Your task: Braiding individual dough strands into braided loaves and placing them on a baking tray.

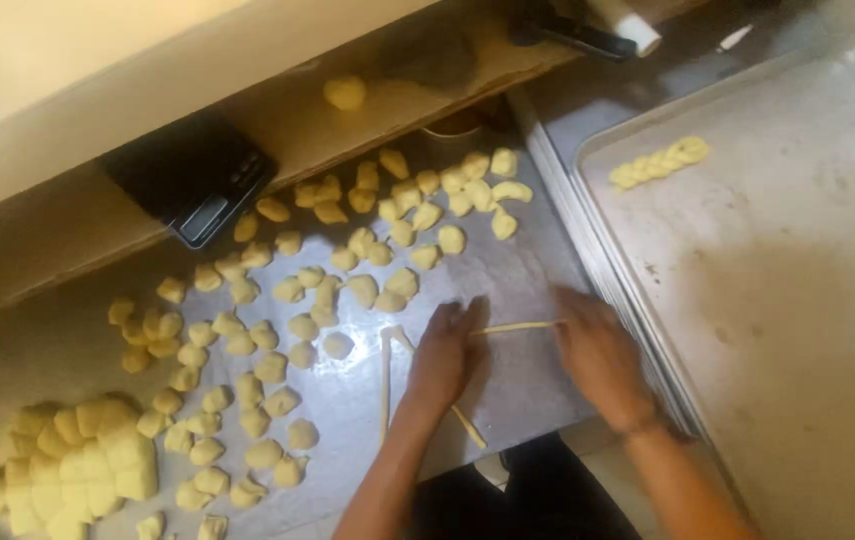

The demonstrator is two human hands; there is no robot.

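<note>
Pale dough rope spans flattened left hand and blurred right hand, grip unclear.

Dim warm light, soft overall blur; motion smear on right hand; broad shadow across baking tray, faint glare on bench.

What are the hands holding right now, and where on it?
Both hands, left hand and right hand, press a thin dough rope on the table; neither lifts it. The right covers one end.
</note>
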